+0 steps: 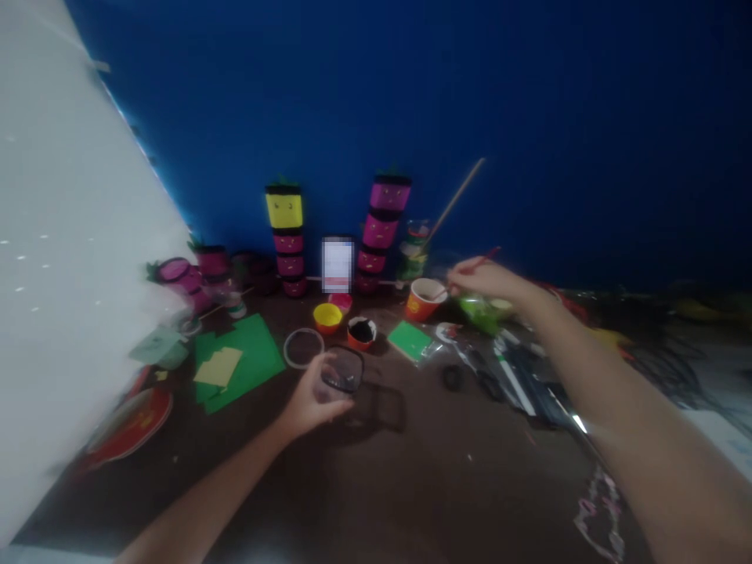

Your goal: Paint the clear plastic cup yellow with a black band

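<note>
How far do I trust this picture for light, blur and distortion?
Head view: dim overall; softness everywhere, cables at far right smeared; the clear cup in the left hand throws a framed shadow on the dark table; the upright screen is bright but pixelated, unreadable; white specks dot the pale surface at left; forearms look stretched towards the lower corners.

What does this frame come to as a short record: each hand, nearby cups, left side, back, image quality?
Left hand: grips a clear cup with a black rim
Right hand: holds a thin red stick over a red-and-white cup
Nearby cups: yellow cup; cup with black contents
Left side: green sheets under pale yellow pieces
Back: two upright stacks with faces, yellow-topped stack and magenta stack
Image quality: blurred
</note>
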Tool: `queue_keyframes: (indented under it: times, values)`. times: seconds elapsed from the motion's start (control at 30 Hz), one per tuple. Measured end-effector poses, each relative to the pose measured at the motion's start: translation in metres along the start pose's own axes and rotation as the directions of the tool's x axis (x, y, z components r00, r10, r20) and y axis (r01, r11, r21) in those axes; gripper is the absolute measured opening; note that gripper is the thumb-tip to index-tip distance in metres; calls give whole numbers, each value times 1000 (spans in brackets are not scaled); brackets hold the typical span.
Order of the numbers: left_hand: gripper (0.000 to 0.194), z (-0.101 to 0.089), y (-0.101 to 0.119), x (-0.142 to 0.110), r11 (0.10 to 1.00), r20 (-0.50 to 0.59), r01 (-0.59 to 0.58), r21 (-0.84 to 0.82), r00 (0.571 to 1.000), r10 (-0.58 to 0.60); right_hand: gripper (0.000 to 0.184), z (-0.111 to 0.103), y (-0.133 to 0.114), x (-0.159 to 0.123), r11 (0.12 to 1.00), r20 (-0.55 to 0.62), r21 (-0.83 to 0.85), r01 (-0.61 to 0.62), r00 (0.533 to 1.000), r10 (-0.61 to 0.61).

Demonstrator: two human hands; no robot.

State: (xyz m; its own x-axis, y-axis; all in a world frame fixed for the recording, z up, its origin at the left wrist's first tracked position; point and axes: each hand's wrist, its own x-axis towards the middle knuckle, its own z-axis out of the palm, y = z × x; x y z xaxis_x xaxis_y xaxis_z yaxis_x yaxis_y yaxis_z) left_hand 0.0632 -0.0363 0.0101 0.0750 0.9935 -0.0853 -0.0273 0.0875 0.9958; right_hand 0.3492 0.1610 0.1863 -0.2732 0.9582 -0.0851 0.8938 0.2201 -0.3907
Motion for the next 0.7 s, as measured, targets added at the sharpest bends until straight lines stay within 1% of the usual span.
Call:
queue_keyframes:
  times: [0.07,0.13,0.17,0.23,0.3,0.37,0.47,0.53,0.6,0.7]
  values:
    - [77,0,-1,0,1000,8,-6,-1,1000,6,28,-6,-4,-10,1000,7,15,-4,1000,3]
    - [78,-1,-2,1,1000,7,-9,3,1000,9,24,-12,-6,-20,1000,-69,14,-22,997,23]
    - [78,-1,-2,1,1000,6,-9,6,1000,9,23,-15,-6,-24,1000,-94,-10,-19,995,18]
    - [78,-1,-3,1,1000,2,-6,9,1000,6,21,-19,-5,-30,997,-98,-72,-2,995,-5]
    - [78,-1,-3,1,1000,-2,4,9,1000,-4,22,-21,-5,-34,994,-69,-112,21,997,-29]
    - [78,0,-2,1,1000,-7,10,10,1000,-10,24,-21,-6,-38,992,-43,-118,47,998,-52]
    - [78,0,-2,1,1000,-9,16,19,1000,-16,25,-19,-9,-42,985,7,-132,108,994,-108]
    - [77,-1,-1,1,1000,-5,14,27,1000,-14,26,-18,-11,-44,972,36,-181,148,989,-144]
    - [78,-1,-1,1,999,-4,7,32,1000,-7,28,-18,-10,-46,943,74,-251,218,976,-206]
    - [77,-1,-1,0,999,-11,-6,36,1000,6,32,-18,-6,-47,876,132,-334,347,938,-321]
